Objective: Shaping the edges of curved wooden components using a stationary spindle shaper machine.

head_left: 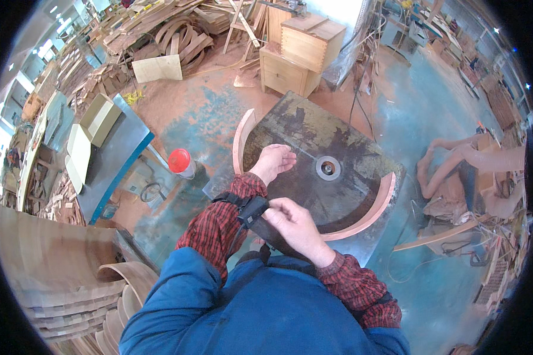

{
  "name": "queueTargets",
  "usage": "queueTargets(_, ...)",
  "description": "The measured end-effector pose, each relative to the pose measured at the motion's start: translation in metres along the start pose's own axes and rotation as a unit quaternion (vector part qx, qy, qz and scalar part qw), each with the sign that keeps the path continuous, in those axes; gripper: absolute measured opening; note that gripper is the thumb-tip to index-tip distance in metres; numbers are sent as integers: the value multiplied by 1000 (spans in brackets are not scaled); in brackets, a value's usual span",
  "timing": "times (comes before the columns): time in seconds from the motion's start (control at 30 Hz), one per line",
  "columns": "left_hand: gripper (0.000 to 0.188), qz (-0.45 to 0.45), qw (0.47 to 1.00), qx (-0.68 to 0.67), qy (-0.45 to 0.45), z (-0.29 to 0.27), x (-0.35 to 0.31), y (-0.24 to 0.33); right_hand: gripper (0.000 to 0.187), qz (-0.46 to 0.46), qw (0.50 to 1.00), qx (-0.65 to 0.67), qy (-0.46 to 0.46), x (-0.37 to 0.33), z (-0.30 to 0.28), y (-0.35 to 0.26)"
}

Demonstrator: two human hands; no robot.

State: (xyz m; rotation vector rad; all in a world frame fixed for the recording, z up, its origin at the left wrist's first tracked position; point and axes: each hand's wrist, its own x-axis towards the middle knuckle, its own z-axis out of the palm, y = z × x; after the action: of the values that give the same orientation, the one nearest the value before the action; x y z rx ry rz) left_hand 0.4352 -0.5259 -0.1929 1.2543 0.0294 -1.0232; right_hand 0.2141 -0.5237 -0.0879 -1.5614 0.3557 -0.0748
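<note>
My left hand (273,163) is held over the dark metal machine table (296,124), its fingers stretched out and nothing in them. Strapped at my left wrist is a small black device (253,212). The fingers of my right hand (299,229) are bent against that device and pinch at its edge. A pale ring surrounds the round spindle (327,169) in the table's middle. One curved wooden piece (240,145) lies along the table's left side, beyond my left wrist. A longer curved wooden piece (370,216) follows the right front part of the table.
To the left stand a red-lidded bucket (180,161) and a blue-edged table (115,171) with an opened carton. Curved boards (77,296) are stacked at lower left. Wooden cabinets (296,65) and a scrap heap (177,35) stand behind. A thick ribbed hose (450,160) lies at right.
</note>
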Motion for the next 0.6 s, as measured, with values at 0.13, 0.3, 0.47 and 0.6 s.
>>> queueTargets(0.13, 21, 46, 998, 34, 7, 8, -7, 9, 63, 33, 998, -60, -6, 6, 26, -25)
queueTargets(0.3, 26, 121, 979, 160, 34, 11, -8, 12, 42, -15, 989, -147, -8, 20, 39, -43)
queueTargets(0.47, 25, 13, 998, -55, -12, -7, -6, 13, 31, -137, 978, -154, -10, 15, 47, -15)
queueTargets(0.6, 29, -29, 984, -172, -28, -25, 0, 0, 42, -146, 980, -132, -10, 12, 51, -13)
